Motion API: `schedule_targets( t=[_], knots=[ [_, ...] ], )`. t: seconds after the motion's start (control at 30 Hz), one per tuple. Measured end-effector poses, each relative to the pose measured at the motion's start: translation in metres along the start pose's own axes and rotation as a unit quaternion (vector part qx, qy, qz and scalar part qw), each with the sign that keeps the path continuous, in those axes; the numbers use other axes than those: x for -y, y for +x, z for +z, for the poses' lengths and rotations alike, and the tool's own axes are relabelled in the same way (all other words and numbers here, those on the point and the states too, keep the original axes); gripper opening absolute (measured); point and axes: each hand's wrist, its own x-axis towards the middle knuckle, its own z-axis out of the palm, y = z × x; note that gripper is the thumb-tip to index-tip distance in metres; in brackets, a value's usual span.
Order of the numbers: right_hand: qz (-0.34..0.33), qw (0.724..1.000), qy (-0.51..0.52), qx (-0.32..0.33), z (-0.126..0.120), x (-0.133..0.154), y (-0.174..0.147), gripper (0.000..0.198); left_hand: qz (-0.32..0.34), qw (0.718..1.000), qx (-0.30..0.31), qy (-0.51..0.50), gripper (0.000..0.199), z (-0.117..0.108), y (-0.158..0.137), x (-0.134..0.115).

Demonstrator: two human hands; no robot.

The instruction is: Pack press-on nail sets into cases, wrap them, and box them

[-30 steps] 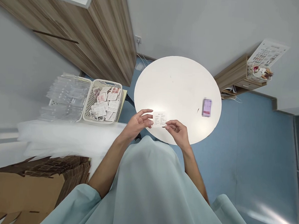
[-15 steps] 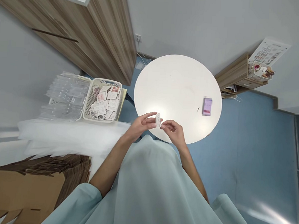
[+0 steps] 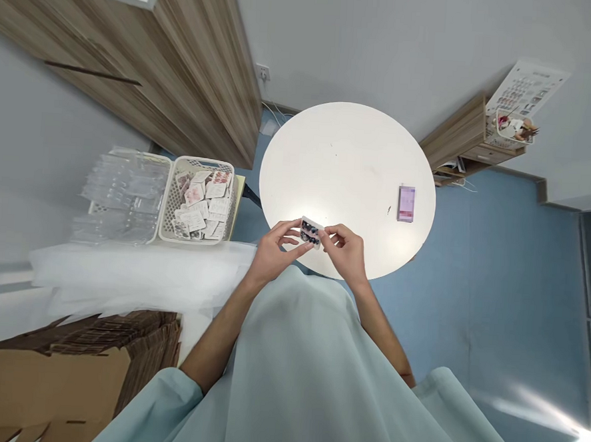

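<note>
Just above the near edge of the round white table [image 3: 350, 151], a small white card [image 3: 311, 232] faces me with two rows of dark, shiny pieces that look like press-on nails. My left hand [image 3: 274, 250] pinches it along the left side, thumb below and fingers behind. At its right edge, my right hand [image 3: 346, 254] grips it between thumb and forefinger, the other fingers curled. On the table's right side lies a pink-purple stack [image 3: 406, 204], perhaps a box or cards. A tiny dark mark or scrap [image 3: 389, 210] sits beside it.
Left of the table, a white basket [image 3: 163, 216] holds many similar cards, and clear plastic trays [image 3: 122, 187] fill another beside it. White sheeting [image 3: 137, 271] and stacked brown cardboard [image 3: 45, 386] lie nearer me. A wooden cabinet [image 3: 194, 75] stands behind.
The card has turned from its white printed back to the side with dark pieces. My right fingers, beside its edge before, now hold it too. The view has shifted slightly.
</note>
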Motion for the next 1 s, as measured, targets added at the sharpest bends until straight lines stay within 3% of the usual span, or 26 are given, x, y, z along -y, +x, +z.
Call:
schedule_targets(
  t=[0.17, 0.4, 0.57, 0.7, 0.87, 1.0],
  knots=[
    [0.07, 0.991, 0.094, 0.06, -0.021, -0.007, 0.011, 0.047, -0.027, 0.995, 0.033, -0.09, 0.052, -0.008, -0.004, -0.003],
    [0.077, 0.983, 0.14, 0.086, -0.026, -0.008, 0.015, 0.05, -0.069, 0.982, 0.066, -0.164, 0.049, -0.01, -0.002, 0.001],
    [0.06, 0.974, 0.173, 0.136, -0.026, -0.008, 0.017, 0.046, -0.152, 0.918, 0.22, -0.294, 0.06, -0.009, 0.0, -0.003],
    [0.061, 0.965, 0.192, 0.17, -0.027, -0.009, 0.016, 0.045, -0.176, 0.884, 0.259, -0.349, 0.067, 0.0, 0.0, -0.005],
    [0.056, 0.97, 0.174, 0.161, -0.026, -0.013, 0.016, 0.043, -0.156, 0.898, 0.24, -0.333, 0.076, 0.005, -0.002, 0.0],
    [0.034, 0.989, 0.116, 0.088, -0.028, -0.012, 0.017, 0.038, -0.156, 0.929, 0.189, -0.279, 0.073, 0.005, -0.001, 0.0]
  ],
)
